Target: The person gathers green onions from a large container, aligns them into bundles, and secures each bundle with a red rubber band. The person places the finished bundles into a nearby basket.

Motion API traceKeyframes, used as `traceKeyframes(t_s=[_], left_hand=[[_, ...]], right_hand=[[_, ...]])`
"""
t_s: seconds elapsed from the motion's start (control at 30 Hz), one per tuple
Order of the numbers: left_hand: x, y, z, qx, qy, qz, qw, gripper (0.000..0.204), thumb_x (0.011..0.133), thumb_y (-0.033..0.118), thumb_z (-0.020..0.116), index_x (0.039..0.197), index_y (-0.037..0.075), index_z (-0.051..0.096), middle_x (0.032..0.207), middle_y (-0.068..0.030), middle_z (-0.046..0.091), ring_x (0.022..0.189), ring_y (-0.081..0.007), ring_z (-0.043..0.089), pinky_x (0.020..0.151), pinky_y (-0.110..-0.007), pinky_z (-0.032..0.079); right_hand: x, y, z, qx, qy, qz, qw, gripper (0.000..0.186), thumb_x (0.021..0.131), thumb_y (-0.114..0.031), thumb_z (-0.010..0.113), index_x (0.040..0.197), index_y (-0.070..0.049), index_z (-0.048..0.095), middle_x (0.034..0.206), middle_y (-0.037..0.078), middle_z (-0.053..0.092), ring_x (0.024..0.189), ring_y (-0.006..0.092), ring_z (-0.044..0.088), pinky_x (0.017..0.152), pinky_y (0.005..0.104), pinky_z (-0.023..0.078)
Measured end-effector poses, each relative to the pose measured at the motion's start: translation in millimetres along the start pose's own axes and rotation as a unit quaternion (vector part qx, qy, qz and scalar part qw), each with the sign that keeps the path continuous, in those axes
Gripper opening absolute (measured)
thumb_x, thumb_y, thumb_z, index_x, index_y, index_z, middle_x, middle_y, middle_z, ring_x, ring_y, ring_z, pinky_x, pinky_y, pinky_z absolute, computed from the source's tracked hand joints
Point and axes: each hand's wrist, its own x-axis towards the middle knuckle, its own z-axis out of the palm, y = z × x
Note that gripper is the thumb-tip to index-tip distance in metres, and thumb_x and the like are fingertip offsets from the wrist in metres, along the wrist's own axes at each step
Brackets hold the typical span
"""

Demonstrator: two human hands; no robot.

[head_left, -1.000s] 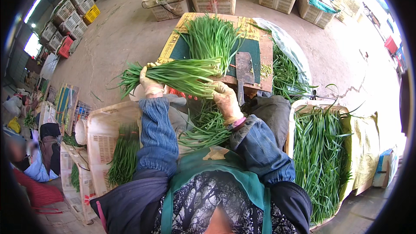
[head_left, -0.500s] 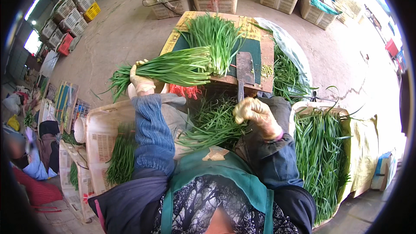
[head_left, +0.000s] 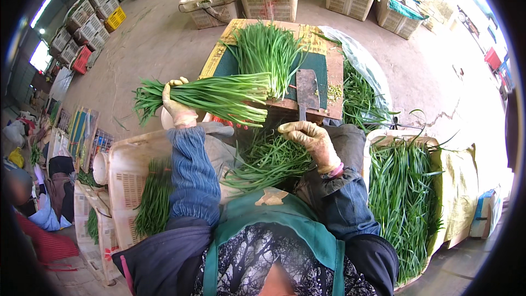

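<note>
My left hand (head_left: 176,104), in a pale glove, is closed around a thick bunch of garlic chives (head_left: 224,96). Its leaf tips hang out on the left, and the pale cut ends point right, near the board's front edge. My right hand (head_left: 315,140), gloved too, is held over my lap with its fingers pinched together; nothing shows in them. Just above it lies a cleaver (head_left: 308,90) flat on the cutting board (head_left: 223,66), handle toward me. A second bunch of chives (head_left: 268,55) rests on the board. Loose chives (head_left: 276,156) fill my lap.
A crate of chives (head_left: 402,203) stands at my right and another crate (head_left: 127,186) at my left. Beyond the board's right side, more chives (head_left: 356,96) lie on clear plastic. Crates (head_left: 271,8) stand farther back. At the far left sits another person (head_left: 44,203).
My right hand has shifted a little left and up, its fingers now pinched and pointing left beneath the cleaver's handle. My left hand's bunch has tilted slightly, its cut ends a bit lower.
</note>
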Motion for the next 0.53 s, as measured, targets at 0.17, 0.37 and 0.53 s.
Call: traceKeyframes(t_s=[0.17,0.37,0.53], left_hand=[[-11.4,-3.0,27.8,0.029,-0.026,0.097,0.995,0.013,0.091,0.015,0.061,0.083,0.005,0.061,0.078,-0.0043,0.063,0.077,-0.0196,0.062,0.093,-0.038,0.053],[-44.2,-24.8,112.0,0.168,-0.077,0.161,0.97,0.01,0.09,0.016,0.065,0.089,0.008,0.059,0.08,-0.003,0.058,0.078,-0.0173,0.056,0.092,-0.041,0.05],[-60.8,-43.7,157.2,0.296,-0.147,0.225,0.917,0.024,0.086,0.013,0.07,0.106,0.009,0.057,0.077,-0.0038,0.059,0.079,-0.0186,0.06,0.095,-0.046,0.049]], right_hand=[[-10.7,14.3,-9.7,-0.715,0.051,-0.16,0.679,0.029,0.086,-0.021,0.074,0.113,-0.012,0.073,0.114,0.011,0.068,0.106,0.0295,0.064,0.094,0.0367,0.05],[-7.5,22.2,13.6,-0.306,0.008,-0.091,0.948,0.04,0.086,-0.013,0.074,0.124,-0.009,0.066,0.121,0.011,0.066,0.111,0.0256,0.064,0.096,0.0326,0.05],[10.4,-8.0,44.8,-0.477,0.118,-0.251,0.834,0.084,0.073,-0.018,0.084,0.147,-0.017,0.043,0.14,0.014,0.053,0.128,0.0296,0.051,0.109,0.0407,0.039]])
